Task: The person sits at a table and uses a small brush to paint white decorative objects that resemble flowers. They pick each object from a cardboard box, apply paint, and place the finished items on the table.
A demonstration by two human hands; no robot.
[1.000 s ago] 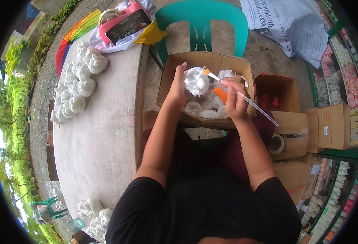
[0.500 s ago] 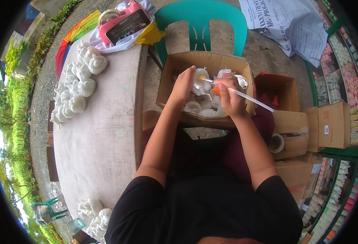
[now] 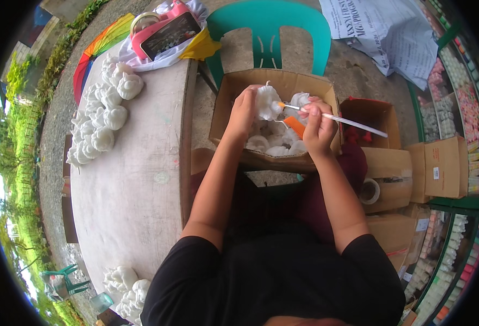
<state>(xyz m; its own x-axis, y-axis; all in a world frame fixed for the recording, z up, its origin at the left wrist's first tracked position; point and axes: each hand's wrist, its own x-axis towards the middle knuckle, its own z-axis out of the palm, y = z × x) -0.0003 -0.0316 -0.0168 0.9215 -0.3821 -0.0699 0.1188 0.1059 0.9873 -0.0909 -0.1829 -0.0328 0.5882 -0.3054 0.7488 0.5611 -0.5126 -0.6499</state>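
My left hand (image 3: 241, 115) is closed round a white ruffled, flower-like piece (image 3: 266, 102), holding it upright above an open cardboard box (image 3: 229, 87). A short pale stem or string sticks up from its top. In my right hand (image 3: 321, 129) is a thin paintbrush (image 3: 355, 123), pinched near its bristles, with its pale handle pointing out to the right. Its yellow-orange tip meets or nearly meets the piece's right side. Below lie more white ruffled pieces (image 3: 276, 149) in the box, and an orange comb-like thing (image 3: 295, 126) beside my right fingers.
Left of me stretches a pale table (image 3: 136, 201) bearing clusters of white pieces (image 3: 104, 114). A pink holder with a phone (image 3: 170, 39) sits at its far end. Beyond the box stands a green chair (image 3: 269, 13). Cardboard boxes (image 3: 389, 174) and stocked shelves line the right.
The white piece has turned in my left hand, so its stem now points up. My right hand has shifted right, drawing the brush tip from the piece's front to its right side.
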